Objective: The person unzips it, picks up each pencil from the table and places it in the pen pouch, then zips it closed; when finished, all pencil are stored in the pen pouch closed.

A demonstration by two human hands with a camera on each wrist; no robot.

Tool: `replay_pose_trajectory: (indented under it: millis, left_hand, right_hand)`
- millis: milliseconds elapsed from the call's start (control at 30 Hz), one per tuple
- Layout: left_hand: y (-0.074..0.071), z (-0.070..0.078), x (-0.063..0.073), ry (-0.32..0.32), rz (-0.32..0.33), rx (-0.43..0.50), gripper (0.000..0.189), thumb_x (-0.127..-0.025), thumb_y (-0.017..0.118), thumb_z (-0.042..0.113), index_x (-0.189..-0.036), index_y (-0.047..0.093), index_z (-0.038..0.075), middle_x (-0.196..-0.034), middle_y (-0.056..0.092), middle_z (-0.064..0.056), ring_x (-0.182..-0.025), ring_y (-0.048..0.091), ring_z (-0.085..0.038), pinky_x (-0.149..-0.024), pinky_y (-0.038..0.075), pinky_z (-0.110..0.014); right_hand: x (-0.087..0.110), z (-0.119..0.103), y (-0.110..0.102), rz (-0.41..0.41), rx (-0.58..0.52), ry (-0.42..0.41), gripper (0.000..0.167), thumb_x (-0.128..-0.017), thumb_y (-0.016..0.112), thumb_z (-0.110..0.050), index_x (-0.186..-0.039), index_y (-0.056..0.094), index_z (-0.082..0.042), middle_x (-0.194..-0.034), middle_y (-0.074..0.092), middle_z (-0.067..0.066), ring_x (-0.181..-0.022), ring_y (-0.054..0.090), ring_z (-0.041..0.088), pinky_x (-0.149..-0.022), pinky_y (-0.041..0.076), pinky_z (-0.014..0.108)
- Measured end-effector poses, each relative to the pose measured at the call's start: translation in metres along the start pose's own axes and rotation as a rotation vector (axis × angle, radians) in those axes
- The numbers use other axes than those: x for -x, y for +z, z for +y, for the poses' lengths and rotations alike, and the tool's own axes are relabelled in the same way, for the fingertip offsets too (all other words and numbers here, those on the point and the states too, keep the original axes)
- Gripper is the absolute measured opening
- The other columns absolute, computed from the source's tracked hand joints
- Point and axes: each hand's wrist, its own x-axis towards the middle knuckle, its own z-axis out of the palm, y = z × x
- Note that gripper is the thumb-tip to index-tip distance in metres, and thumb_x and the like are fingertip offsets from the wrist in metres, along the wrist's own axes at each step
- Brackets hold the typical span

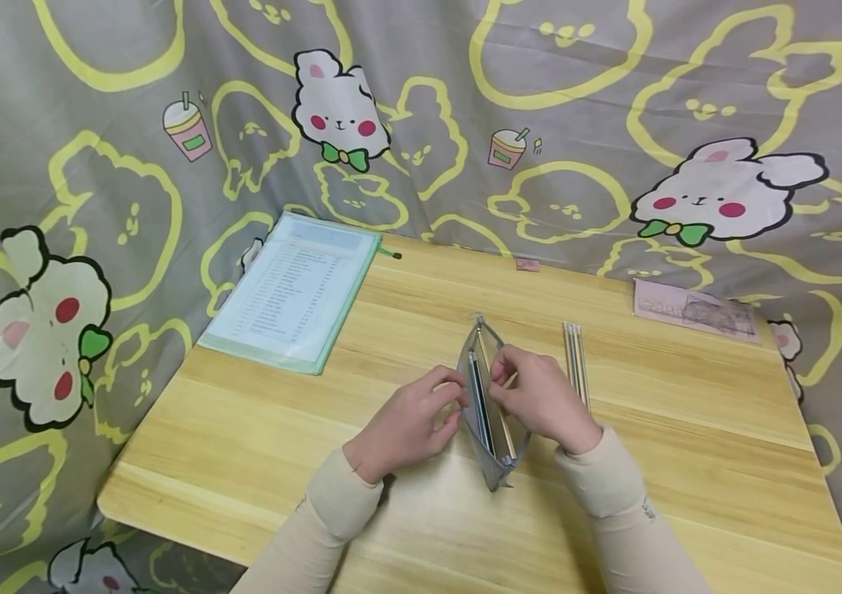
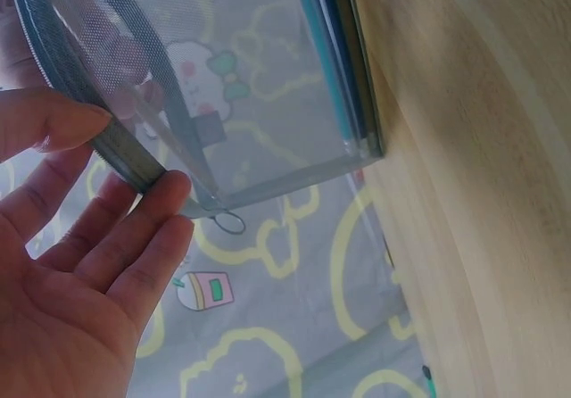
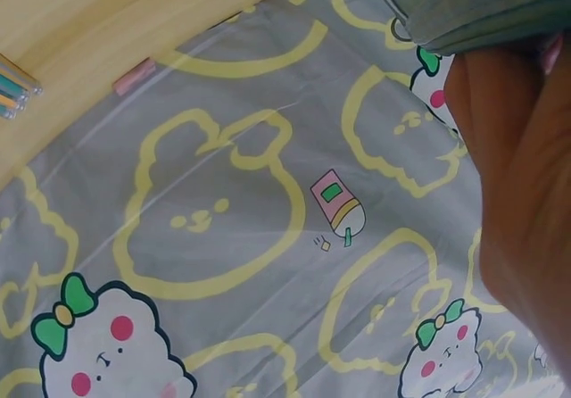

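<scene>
A grey mesh zipper pouch point(image 1: 495, 477) stands upright with its mouth spread apart, several pencils point(image 1: 482, 404) inside along its left side. My left hand point(image 1: 406, 421) is at the pouch's left rim; in the left wrist view its thumb and fingers pinch the zippered edge point(image 2: 134, 161). Over the mouth, my right hand point(image 1: 540, 396) pinches a pale pencil point(image 1: 504, 429) that slants down inside the pouch. Its fingertips are partly hidden, and the right wrist view shows only the side of the hand against the pouch point(image 3: 500, 10).
Several more pencils point(image 1: 574, 355) lie on the table just beyond my right hand. A green-edged clear folder with a printed list point(image 1: 287, 289) is at the back left. A small pink block point(image 1: 528, 265) and a pinkish printed paper point(image 1: 696, 309) lie along the back edge by the curtain point(image 1: 421, 124).
</scene>
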Motion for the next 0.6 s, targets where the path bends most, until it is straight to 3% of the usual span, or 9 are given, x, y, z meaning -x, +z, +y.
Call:
replay_pose_trajectory:
  millis: [267, 600]
  left_hand:
    - [0.0006, -0.0005, 0.0006, -0.002, 0.004, -0.003, 0.021, -0.086, 0.076, -0.002, -0.101, 0.068, 0.010, -0.120, 0.067, -0.005, -0.090, 0.069, -0.013, -0.075, 0.058, -0.021]
    - [0.0011, -0.0015, 0.0008, 0.004, 0.005, -0.009, 0.022, -0.086, 0.077, -0.002, -0.102, 0.068, 0.010, -0.119, 0.067, -0.006, -0.091, 0.069, -0.013, -0.076, 0.058, -0.022]
  right_hand:
    - [0.0007, -0.0014, 0.0004, 0.012, 0.042, -0.004, 0.010, -0.092, 0.072, -0.007, -0.089, 0.063, -0.011, -0.081, 0.073, 0.001, -0.062, 0.064, 0.009, -0.055, 0.050, 0.028]
    - [0.0032, 0.0056, -0.0048, 0.104, 0.115, -0.065, 0.008, -0.088, 0.071, -0.010, -0.088, 0.063, -0.012, -0.083, 0.073, 0.001, -0.068, 0.062, 0.012, -0.060, 0.049, 0.029]
